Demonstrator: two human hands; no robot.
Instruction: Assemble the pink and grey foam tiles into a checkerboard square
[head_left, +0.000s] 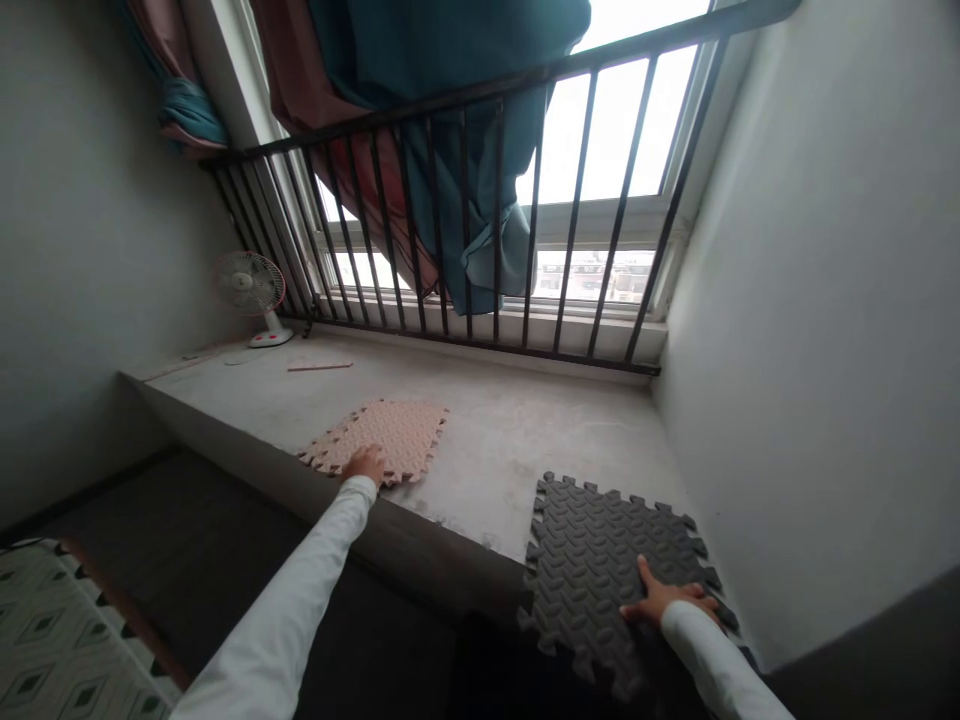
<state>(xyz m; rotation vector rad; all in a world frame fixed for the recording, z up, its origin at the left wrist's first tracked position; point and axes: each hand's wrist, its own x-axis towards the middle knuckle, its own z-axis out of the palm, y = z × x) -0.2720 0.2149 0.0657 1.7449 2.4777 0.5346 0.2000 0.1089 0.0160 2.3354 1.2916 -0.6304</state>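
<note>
Pink foam tiles (pixel 409 430) with jigsaw edges lie on the pale ledge, at least two of them overlapping. My left hand (pixel 365 463) is at their front edge, its fingers bent over it; whether they grip the foam is hidden. A dark grey foam tile (pixel 592 540) with the same jigsaw edges rests at the ledge's right end beside the wall, its near corner reaching past the ledge edge. Across its right part my right hand (pixel 664 600) lies with fingers spread, the thumb and index finger well apart.
A small fan (pixel 251 285) stands at the ledge's far left. Near it lies a thin reddish strip (pixel 320 367). Dark railings (pixel 465 220) and tied curtains (pixel 450 50) line the window. A patterned surface (pixel 52 630) shows at lower left.
</note>
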